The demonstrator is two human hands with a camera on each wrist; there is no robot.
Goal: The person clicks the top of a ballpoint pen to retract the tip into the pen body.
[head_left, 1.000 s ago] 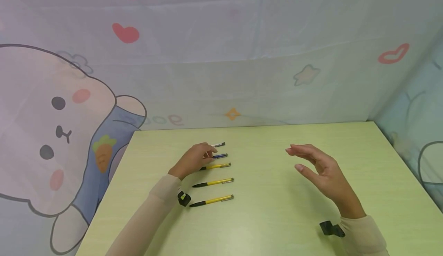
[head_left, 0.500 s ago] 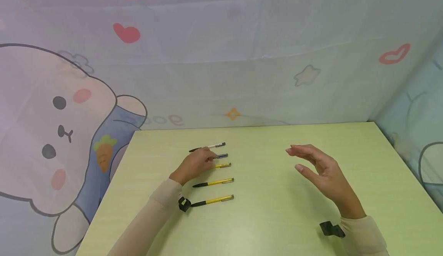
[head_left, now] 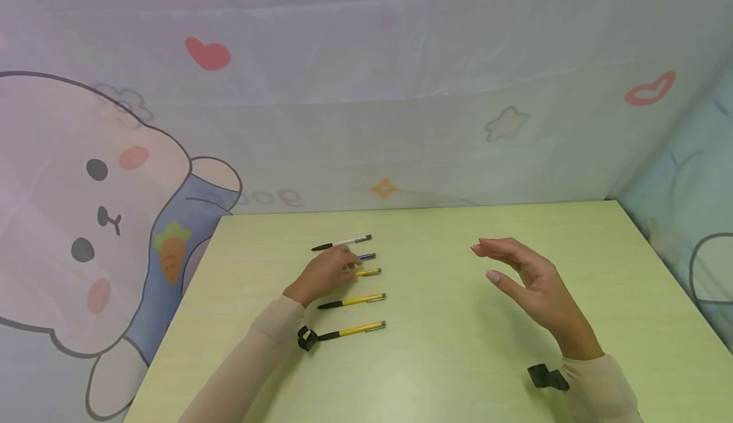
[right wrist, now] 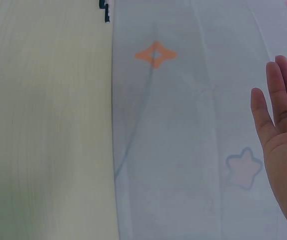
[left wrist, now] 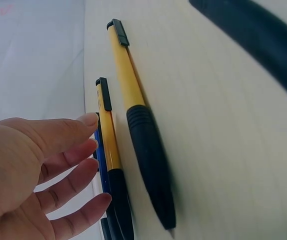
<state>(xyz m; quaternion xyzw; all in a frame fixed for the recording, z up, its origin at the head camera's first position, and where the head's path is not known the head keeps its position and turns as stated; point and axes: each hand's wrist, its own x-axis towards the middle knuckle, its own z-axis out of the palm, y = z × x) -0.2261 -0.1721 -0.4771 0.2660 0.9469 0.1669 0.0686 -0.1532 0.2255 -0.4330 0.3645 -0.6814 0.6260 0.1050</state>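
My left hand [head_left: 326, 273] hovers low over the far pens of a row, fingers loosely bent and thumb apart from them. Its index finger lies across the blue pen [head_left: 368, 257], and the thumb is by the nearest-to-it yellow pen [head_left: 369, 272]. In the left wrist view, the fingertips [left wrist: 97, 197] reach the blue pen [left wrist: 102, 165], beside a yellow pen [left wrist: 109, 140]; whether they touch is unclear. Beyond the hand lies a white pen [head_left: 343, 243] with a black grip. My right hand [head_left: 529, 289] is raised over the table's right side, fingers extended, holding nothing.
Closer to me lie two more yellow pens with black grips, the middle one [head_left: 355, 301] and the nearest one [head_left: 355, 331]. The pale table [head_left: 446, 359] ends at a printed cloth backdrop [head_left: 424, 149]. Black wrist pieces [head_left: 307, 338] sit at both sleeves.
My left hand has shifted slightly toward me, from the white and blue pens to the blue and yellow ones, uncovering the white pen. The right hand and the pens look still.
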